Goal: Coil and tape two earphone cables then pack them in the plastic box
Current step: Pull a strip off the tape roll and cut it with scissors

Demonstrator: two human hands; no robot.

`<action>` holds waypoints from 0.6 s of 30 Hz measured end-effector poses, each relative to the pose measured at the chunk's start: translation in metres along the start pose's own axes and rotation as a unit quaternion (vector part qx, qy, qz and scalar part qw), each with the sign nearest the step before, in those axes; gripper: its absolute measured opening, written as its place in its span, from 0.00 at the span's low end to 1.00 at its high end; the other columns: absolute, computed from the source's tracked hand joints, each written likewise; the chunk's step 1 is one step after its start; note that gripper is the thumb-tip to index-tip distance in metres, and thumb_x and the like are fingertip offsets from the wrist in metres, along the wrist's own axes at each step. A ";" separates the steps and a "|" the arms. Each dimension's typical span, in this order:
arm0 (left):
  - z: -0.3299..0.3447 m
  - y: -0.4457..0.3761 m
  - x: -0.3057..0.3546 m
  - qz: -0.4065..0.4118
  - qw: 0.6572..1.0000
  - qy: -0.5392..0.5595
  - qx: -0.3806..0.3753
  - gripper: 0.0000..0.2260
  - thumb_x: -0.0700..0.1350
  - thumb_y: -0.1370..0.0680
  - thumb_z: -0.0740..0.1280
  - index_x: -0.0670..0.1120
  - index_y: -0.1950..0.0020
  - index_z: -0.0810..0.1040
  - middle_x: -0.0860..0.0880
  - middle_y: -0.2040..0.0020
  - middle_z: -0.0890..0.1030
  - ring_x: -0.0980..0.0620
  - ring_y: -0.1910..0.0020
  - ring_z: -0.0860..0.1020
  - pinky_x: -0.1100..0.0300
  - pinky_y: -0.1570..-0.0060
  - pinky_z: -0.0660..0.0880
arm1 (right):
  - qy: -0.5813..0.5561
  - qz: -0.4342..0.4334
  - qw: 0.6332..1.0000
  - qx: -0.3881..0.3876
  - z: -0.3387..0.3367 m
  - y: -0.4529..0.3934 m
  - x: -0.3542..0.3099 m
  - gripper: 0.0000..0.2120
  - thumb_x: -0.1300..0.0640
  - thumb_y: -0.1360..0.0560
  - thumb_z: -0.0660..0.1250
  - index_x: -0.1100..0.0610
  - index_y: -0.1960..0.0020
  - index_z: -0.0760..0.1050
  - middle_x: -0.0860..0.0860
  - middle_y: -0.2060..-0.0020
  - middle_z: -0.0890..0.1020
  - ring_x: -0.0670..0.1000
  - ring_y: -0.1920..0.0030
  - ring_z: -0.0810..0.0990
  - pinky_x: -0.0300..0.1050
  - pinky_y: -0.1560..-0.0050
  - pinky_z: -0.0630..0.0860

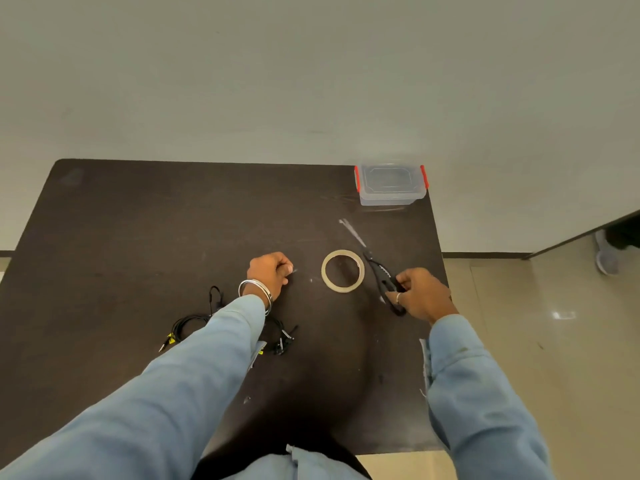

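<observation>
Head view, sole camera. Dark table (138,237) across centre of frame. Left hand (268,273) at mid-frame, fingers curled, apparently pinching a small clear strip of tape (293,270) at the fingertips; strip too faint to confirm fully. Right hand (420,292) right of centre, fingers wrapped round black handles of scissors (377,271), blades pointing toward upper left, lying just beside tape roll (343,270); judged either set down after a cut or being picked up, cannot tell which. Roll flat on table between both hands, within easy reach. Two black earphone cables (187,327), coiled, at lower left, one partly hidden under left sleeve (194,368); taping not confirmable. Plastic box (390,184) with red clips at upper right table corner, lid on, well apart from cables. Packing not yet begun.
</observation>
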State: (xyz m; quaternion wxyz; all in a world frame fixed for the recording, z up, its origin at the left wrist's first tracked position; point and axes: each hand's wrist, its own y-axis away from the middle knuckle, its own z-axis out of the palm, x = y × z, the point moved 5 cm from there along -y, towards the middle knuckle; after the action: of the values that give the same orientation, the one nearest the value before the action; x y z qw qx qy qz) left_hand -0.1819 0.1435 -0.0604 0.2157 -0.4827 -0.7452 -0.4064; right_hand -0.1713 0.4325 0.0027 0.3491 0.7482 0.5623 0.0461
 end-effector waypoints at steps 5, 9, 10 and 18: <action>-0.002 0.007 0.010 0.022 1.000 -0.011 0.005 0.09 0.37 0.23 0.62 0.47 0.60 0.77 0.46 0.59 0.81 0.50 0.66 0.79 0.53 0.54 0.80 | 0.321 -0.092 0.942 -0.010 -0.007 0.023 -0.030 0.42 0.23 0.40 0.62 0.56 0.42 0.74 0.57 0.43 0.76 0.61 0.34 0.67 0.64 0.28 0.39; -0.005 0.014 0.016 0.045 0.998 -0.038 0.000 0.09 0.37 0.23 0.61 0.46 0.59 0.76 0.45 0.57 0.81 0.49 0.64 0.79 0.57 0.55 0.77 | 0.458 -0.170 0.872 0.032 -0.012 0.040 -0.043 0.45 0.23 0.39 0.61 0.58 0.40 0.74 0.57 0.42 0.75 0.62 0.35 0.66 0.68 0.28 0.37; -0.005 0.015 0.017 0.048 0.998 -0.044 0.001 0.09 0.37 0.23 0.61 0.46 0.59 0.77 0.45 0.56 0.81 0.49 0.64 0.79 0.58 0.56 0.77 | 0.477 -0.184 0.858 0.042 -0.011 0.042 -0.045 0.42 0.24 0.37 0.61 0.59 0.40 0.74 0.57 0.43 0.75 0.62 0.35 0.67 0.68 0.28 0.39; -0.005 0.021 0.019 0.065 0.996 -0.065 -0.004 0.08 0.38 0.22 0.61 0.46 0.59 0.77 0.46 0.55 0.81 0.50 0.64 0.80 0.62 0.59 0.73 | 0.522 -0.235 0.816 0.086 0.001 0.043 -0.066 0.25 0.40 0.27 0.64 0.59 0.42 0.76 0.58 0.41 0.75 0.62 0.35 0.67 0.66 0.27 0.43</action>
State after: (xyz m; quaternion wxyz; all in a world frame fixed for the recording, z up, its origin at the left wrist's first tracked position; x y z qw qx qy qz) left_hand -0.1723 0.1544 -0.0359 0.1910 -0.5562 -0.7232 -0.3621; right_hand -0.1597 0.3690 0.0481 -0.0621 0.4839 0.8206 0.2976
